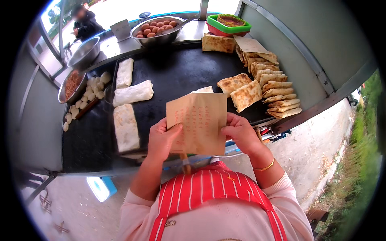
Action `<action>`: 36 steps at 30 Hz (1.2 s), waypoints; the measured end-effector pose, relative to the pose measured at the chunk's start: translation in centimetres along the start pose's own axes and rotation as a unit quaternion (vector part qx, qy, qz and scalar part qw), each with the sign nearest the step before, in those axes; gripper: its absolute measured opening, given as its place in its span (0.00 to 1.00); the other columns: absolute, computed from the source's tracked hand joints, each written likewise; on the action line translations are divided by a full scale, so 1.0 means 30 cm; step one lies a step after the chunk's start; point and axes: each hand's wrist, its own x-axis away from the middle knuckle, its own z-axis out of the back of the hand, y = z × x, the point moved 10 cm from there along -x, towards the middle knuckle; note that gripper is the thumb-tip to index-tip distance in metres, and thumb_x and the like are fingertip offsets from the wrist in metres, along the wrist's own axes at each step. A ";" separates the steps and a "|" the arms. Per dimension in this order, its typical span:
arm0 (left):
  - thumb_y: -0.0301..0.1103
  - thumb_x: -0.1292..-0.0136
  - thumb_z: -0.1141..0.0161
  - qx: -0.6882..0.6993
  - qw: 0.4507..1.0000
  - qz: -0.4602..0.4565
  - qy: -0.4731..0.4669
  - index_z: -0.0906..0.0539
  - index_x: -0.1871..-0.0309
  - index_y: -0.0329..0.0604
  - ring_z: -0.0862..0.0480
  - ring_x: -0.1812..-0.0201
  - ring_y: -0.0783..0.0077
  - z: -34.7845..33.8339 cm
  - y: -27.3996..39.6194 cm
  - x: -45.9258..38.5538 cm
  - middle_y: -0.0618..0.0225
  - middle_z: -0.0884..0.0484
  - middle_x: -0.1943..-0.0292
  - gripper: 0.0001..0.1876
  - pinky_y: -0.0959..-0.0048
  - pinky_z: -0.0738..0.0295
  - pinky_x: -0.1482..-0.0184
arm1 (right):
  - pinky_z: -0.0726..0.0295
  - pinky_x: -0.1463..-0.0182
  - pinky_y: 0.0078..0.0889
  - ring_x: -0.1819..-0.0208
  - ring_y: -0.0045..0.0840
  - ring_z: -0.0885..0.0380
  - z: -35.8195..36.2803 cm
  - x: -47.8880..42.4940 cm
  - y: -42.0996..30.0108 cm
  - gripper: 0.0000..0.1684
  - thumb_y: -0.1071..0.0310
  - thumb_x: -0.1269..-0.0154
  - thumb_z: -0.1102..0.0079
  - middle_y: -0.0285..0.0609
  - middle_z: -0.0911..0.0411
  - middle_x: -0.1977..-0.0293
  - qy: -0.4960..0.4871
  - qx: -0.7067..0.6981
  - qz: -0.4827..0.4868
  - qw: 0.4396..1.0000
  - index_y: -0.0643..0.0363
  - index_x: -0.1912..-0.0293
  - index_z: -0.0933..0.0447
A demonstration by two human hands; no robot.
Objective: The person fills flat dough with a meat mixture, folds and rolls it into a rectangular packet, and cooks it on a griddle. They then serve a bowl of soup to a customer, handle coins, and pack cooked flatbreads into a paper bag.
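A brown paper bag [197, 123] bearing red writing is held up over the near edge of the black griddle [178, 64]. My left hand [161, 137] pinches its left side, thumb on the front face. Its right edge is gripped by my right hand [241, 132]. Behind the bag a pale flatbread [202, 89] shows only its top part. Two browned flatbreads [246, 95] lie overlapping to the right of the bag. On the left of the griddle rest two pale folded dough parcels [132, 92] and a lightly browned flatbread [126, 128].
Browned flatbreads [276, 86] stand in a row along the right wall. At the back are a steel bowl of eggs [144, 40] and stacked plastic baskets [221, 31]. Dough balls [95, 87] and a bowl of shredded filling [64, 90] sit at left. A person [86, 22] is outside.
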 end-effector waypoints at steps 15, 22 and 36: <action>0.21 0.38 0.41 -0.079 0.997 -0.022 0.008 0.18 0.49 0.33 0.19 0.57 0.80 -0.049 0.035 0.073 0.69 0.15 0.57 0.14 0.76 0.23 0.54 | 0.23 0.63 0.20 0.69 0.15 0.23 0.083 -0.055 -0.110 0.12 0.71 0.44 0.32 0.38 0.18 0.71 0.151 0.213 0.159 0.952 0.64 0.59 0.21; 0.21 0.38 0.40 -0.066 0.996 -0.019 0.061 0.19 0.47 0.32 0.18 0.55 0.78 -0.039 0.034 0.099 0.67 0.15 0.54 0.15 0.74 0.24 0.52 | 0.23 0.57 0.17 0.64 0.12 0.23 0.007 -0.102 -0.070 0.12 0.76 0.38 0.34 0.32 0.19 0.66 -0.001 -0.004 0.122 0.992 0.64 0.54 0.20; 0.36 0.28 0.42 -0.008 0.998 -0.033 0.047 0.20 0.43 0.33 0.21 0.52 0.79 0.009 0.024 0.121 0.69 0.17 0.51 0.17 0.77 0.27 0.48 | 0.22 0.45 0.24 0.52 0.19 0.20 -0.126 -0.071 -0.106 0.28 0.75 0.43 0.28 0.39 0.18 0.53 -0.216 -0.092 0.034 0.971 0.66 0.42 0.25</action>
